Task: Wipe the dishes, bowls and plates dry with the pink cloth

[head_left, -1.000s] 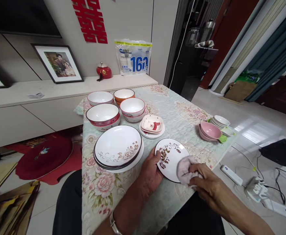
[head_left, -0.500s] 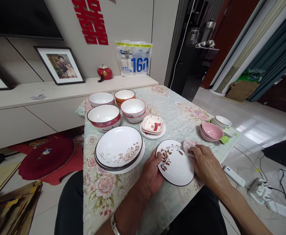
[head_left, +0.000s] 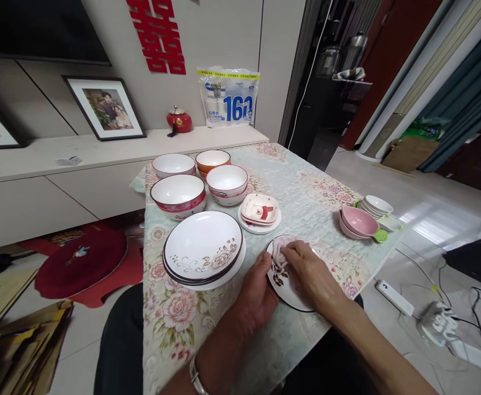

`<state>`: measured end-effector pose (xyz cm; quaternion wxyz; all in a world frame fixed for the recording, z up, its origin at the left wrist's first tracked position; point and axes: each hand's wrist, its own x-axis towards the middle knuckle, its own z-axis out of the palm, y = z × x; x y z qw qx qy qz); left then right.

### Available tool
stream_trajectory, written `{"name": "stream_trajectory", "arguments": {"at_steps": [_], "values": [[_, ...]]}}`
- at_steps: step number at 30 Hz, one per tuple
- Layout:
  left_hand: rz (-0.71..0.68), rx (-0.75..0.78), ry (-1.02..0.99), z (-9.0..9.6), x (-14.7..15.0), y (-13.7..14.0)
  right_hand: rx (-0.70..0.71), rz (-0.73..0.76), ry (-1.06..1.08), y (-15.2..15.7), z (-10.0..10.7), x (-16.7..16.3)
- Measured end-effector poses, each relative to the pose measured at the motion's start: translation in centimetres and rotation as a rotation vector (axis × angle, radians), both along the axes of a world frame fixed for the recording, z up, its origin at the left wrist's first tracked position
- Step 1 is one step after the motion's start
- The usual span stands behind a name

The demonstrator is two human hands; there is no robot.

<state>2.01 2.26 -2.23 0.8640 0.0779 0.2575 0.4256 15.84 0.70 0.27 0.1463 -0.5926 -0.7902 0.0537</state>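
Observation:
My left hand (head_left: 257, 291) grips the left edge of a white plate (head_left: 294, 293) with a dark rim and a brown flower print, its thumb on the top face. A pale pink cloth (head_left: 280, 253) is bunched under the fingers of my right hand (head_left: 308, 271), pressed on the upper left of that plate. My right hand hides much of the plate's face. Left of my hands lies a stack of larger white plates (head_left: 203, 244) with dark rims and a similar print. Just beyond sit small square bear dishes (head_left: 260, 209) on little round plates (head_left: 261, 228).
Stacked bowls (head_left: 177, 192) stand at the table's far left. Pink bowls (head_left: 359, 222) and small white bowls (head_left: 378, 204) are near the right edge of the floral tablecloth (head_left: 178, 312). A cabinet behind holds a picture frame (head_left: 104, 107), a red jar (head_left: 179, 120) and a plastic pack (head_left: 229, 99).
My right hand has moved left with the cloth, from the plate's upper right rim across to its upper left. My left hand keeps its hold on the plate. The view has shifted slightly.

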Motion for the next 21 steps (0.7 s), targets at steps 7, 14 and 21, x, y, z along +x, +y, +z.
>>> {"name": "stream_trajectory", "arguments": {"at_steps": [7, 14, 21], "values": [[0.057, -0.032, 0.084, 0.3, 0.4, 0.0, -0.073, -0.172, -0.255, -3.4, -1.1, 2.8], [0.008, -0.050, 0.061, 0.9, 0.3, -0.1, -0.050, 0.021, 0.001, -4.5, -0.2, -1.2], [0.034, -0.053, 0.050, 0.9, 0.1, 0.0, 0.045, -0.090, 0.008, -0.1, -1.2, 0.5]]}}
